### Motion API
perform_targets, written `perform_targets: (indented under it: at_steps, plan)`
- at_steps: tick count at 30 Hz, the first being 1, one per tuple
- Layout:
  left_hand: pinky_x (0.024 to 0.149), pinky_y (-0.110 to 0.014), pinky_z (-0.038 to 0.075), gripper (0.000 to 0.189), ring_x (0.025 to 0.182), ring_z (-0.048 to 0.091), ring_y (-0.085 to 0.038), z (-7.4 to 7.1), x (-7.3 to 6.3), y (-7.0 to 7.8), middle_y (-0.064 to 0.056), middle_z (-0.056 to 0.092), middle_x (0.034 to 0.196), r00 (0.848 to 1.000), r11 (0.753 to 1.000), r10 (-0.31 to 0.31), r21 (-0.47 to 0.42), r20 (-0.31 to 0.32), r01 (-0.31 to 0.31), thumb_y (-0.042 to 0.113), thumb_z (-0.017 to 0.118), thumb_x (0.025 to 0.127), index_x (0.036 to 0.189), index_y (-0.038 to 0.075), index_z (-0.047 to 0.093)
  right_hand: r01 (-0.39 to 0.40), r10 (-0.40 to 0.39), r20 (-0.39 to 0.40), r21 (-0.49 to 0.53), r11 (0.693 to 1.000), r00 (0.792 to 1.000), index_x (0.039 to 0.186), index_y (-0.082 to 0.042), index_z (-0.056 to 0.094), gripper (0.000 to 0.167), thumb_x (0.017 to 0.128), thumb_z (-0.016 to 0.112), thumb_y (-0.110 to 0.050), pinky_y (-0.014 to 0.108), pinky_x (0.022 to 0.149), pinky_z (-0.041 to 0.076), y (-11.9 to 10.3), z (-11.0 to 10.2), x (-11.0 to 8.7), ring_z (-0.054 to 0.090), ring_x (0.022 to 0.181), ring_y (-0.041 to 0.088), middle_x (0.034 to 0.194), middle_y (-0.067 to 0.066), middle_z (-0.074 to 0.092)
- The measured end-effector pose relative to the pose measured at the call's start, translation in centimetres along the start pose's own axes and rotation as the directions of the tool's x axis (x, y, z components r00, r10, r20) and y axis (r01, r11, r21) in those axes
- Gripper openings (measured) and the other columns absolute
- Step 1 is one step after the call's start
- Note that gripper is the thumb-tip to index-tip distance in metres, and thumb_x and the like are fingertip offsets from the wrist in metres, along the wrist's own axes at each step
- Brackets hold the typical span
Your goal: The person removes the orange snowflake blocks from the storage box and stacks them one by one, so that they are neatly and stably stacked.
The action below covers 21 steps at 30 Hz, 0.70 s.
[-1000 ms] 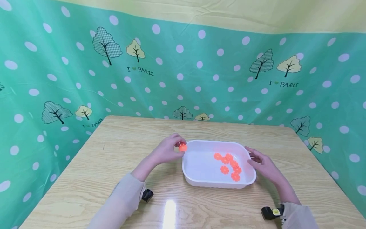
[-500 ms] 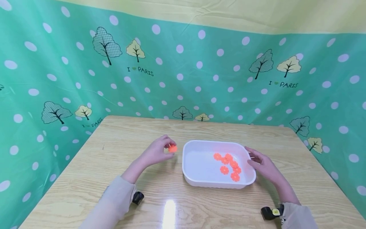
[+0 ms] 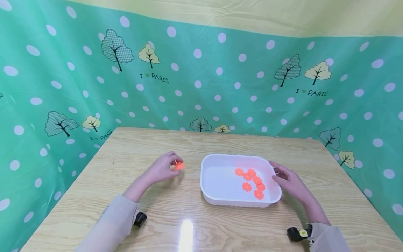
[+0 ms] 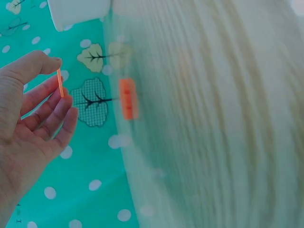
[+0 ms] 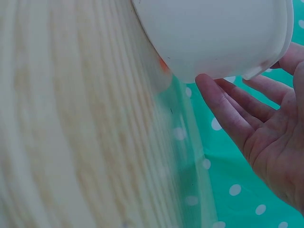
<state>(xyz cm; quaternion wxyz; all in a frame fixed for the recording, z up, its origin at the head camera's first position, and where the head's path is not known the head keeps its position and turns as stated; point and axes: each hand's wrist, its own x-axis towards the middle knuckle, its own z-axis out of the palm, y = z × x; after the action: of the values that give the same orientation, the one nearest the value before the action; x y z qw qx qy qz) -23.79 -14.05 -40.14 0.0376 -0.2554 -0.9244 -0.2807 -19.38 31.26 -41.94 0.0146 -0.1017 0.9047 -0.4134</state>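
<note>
While the left hand [image 3: 158, 170] pinches an orange flower-shaped piece [image 3: 179, 166] between thumb and fingertips to the left of the white tub [image 3: 220, 202], the right hand [image 3: 291, 180] holds the tub's right end, its thumb over the rim and its longer fingers against the outer wall. The pinched piece is near the tub's left rim but not touching it, and the left wrist view shows it edge-on as a thin strip, raised above the desk [image 3: 151, 138], with the remaining fingers loosely bent below. A blurred orange patch shows on the desk's surface in that view; whether it is another piece or a reflection cannot be told. Inside the tub, several orange pieces [image 3: 247, 187] lie on the floor toward its right end, nearer the right hand than the left, some overlapping in a loose curved group. Nearer the person than the tub, a black device [image 3: 140, 219] sits at the left wrist and another black device [image 3: 294, 234] at the right, each beside a pale sleeve [image 3: 108, 222]. Beyond the tub and the desk's far edge hangs a green curtain [image 3: 185, 94] with pale dots, printed trees and "PARIS" lettering.
</note>
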Motion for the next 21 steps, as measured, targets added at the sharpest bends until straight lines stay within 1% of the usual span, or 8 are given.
perform_targets:
  at_steps: [3,7,13,21]
  plan:
    - [0.073,-0.028,0.047,0.031,0.085,0.054,-0.014,-0.1,-0.2,-0.4,0.002,0.056,0.093,1.000,1.000,-0.016,0.003,0.018,0.016,0.014,0.070,0.071,0.101,0.008,0.065,0.004,-0.004,-0.002,0.000,1.000,1.000,0.139,-0.006,0.035,0.055,0.092,0.052,-0.028,0.017,0.079,0.045,0.0,0.0,0.0,0.052,0.105,0.031,0.122,0.021,0.051]
    - [0.073,-0.029,0.047,0.032,0.085,0.054,-0.014,0.0,-0.5,-1.0,0.002,0.056,0.094,0.999,0.999,-0.033,0.010,0.042,0.033,0.014,0.070,0.071,0.102,0.008,0.064,-0.005,0.005,-0.005,-0.005,1.000,1.000,0.139,-0.009,0.035,0.056,0.091,0.053,-0.030,0.015,0.080,0.045,0.0,0.1,0.0,0.053,0.105,0.028,0.122,0.019,0.052]
    - [0.073,-0.028,0.047,0.032,0.085,0.055,-0.015,0.1,-0.7,-1.6,0.001,0.056,0.092,0.998,0.999,-0.022,0.038,0.064,0.019,0.013,0.071,0.072,0.102,0.006,0.065,0.003,-0.003,-0.007,-0.014,1.000,1.000,0.139,-0.008,0.036,0.055,0.091,0.053,-0.030,0.016,0.079,0.045,0.1,0.0,0.0,0.054,0.103,0.024,0.122,0.019,0.052]
    - [0.068,-0.025,0.046,0.029,0.081,0.054,-0.015,0.2,-0.8,-2.0,-0.002,0.057,0.091,0.993,0.998,-0.030,0.061,0.112,0.023,0.010,0.068,0.072,0.100,0.004,0.065,0.018,-0.018,0.000,-0.014,1.000,1.000,0.139,-0.007,0.035,0.054,0.092,0.052,-0.027,0.015,0.081,0.044,-0.1,-0.1,0.0,0.052,0.107,0.031,0.123,0.021,0.051]
